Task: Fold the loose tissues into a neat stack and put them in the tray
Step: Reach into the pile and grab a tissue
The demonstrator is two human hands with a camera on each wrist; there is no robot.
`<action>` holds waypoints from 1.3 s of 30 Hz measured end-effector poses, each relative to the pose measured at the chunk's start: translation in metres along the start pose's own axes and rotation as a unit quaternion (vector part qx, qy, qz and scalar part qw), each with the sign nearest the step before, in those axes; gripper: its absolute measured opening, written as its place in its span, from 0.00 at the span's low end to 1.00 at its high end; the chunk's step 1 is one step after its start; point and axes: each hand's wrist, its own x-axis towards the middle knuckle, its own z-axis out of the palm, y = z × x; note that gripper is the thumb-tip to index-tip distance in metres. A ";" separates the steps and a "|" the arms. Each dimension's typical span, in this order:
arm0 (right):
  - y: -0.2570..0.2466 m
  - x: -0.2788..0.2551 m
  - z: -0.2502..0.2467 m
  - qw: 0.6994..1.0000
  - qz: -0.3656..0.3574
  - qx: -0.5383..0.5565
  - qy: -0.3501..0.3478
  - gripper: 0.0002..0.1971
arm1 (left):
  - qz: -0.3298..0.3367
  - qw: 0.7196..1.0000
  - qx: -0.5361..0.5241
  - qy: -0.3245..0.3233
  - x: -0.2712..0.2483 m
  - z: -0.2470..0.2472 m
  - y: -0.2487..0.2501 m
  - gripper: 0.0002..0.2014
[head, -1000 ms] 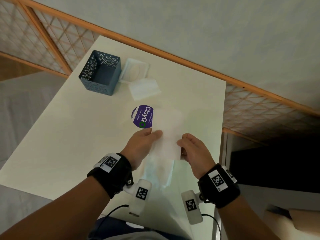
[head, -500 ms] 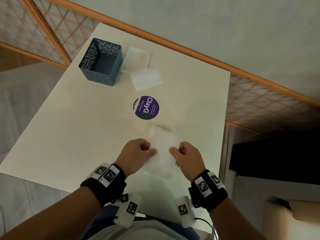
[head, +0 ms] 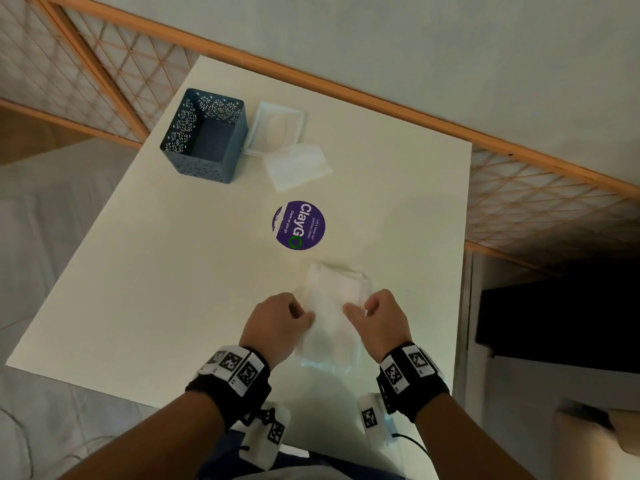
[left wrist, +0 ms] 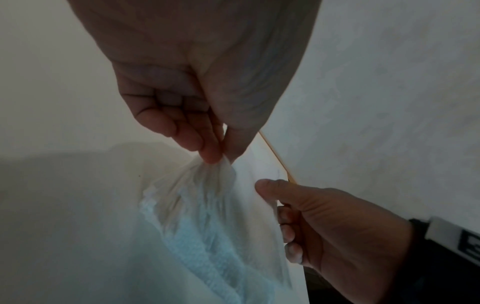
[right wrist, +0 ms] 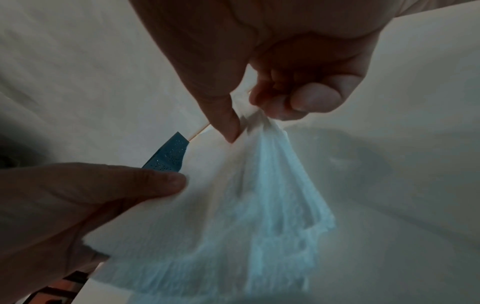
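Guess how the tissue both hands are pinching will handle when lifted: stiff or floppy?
Likely floppy: the tissue bunches into creases where the right hand pinches it. Probably very light, since the left hand holds it by fingertips alone. Thin, so it may tear.

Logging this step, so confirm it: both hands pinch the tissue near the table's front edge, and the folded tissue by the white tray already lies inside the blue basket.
One detail is wrong. The head view shows the folded tissue lying on the table beside the white tray, outside the blue basket. The rest holds: left hand and right hand pinch the tissue.
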 end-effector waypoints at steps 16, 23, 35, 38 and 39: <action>-0.003 0.012 -0.039 0.999 -0.006 0.032 0.011 0.20 | -0.017 0.989 -0.021 0.147 0.216 -0.076 0.065 0.22; 0.003 0.023 -0.047 0.999 0.008 0.030 0.024 0.17 | -0.150 0.972 -0.063 0.169 0.297 -0.098 0.076 0.44; -0.003 0.016 -0.065 0.999 -0.008 0.017 0.037 0.12 | -0.052 0.984 -0.020 0.172 0.281 -0.075 0.085 0.08; -0.014 0.013 -0.070 0.999 -0.021 0.021 0.044 0.12 | 0.011 0.978 -0.108 0.179 0.246 -0.073 0.093 0.06; -0.019 0.011 -0.071 0.998 -0.025 0.025 0.043 0.12 | 0.026 0.974 -0.148 0.170 0.231 -0.074 0.095 0.06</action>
